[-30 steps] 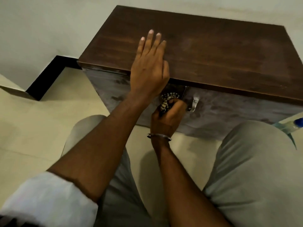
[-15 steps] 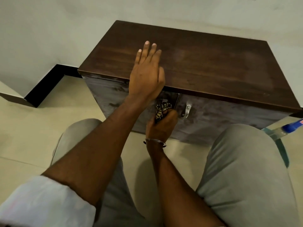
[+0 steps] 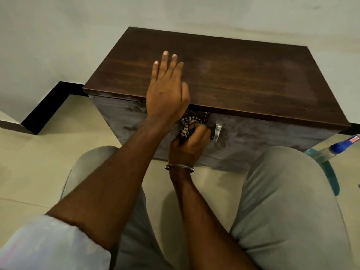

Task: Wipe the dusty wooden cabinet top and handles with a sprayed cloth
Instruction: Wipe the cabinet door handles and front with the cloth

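- My right hand [image 3: 188, 147] is closed around the bunched striped cloth [image 3: 187, 124]. The fingers curl tight on it and press it against the cabinet front, just under the edge of the top.
- The metal handle [image 3: 217, 131] is directly to the right of this hand. My knuckles seem to touch its lower end, but I cannot tell for sure.
- The handle stands upright on the door, with its long axis up and down and its upper end towards the overhanging top. I judge that the cloth must go a little to the right and then slide along this axis.
- A second handle may be under the cloth, left of the visible handle, but that spot is hidden.
- My left hand [image 3: 167, 94] lies flat with straight fingers on the cabinet top [image 3: 243, 78], above and left of the handle. It holds nothing. The right hand is clearly nearer to the handle.
- The top runs left to right above the handle. Its part far to the right looks paler, perhaps dust.
- A spray bottle [image 3: 335, 148] is well apart to the right of the handle.
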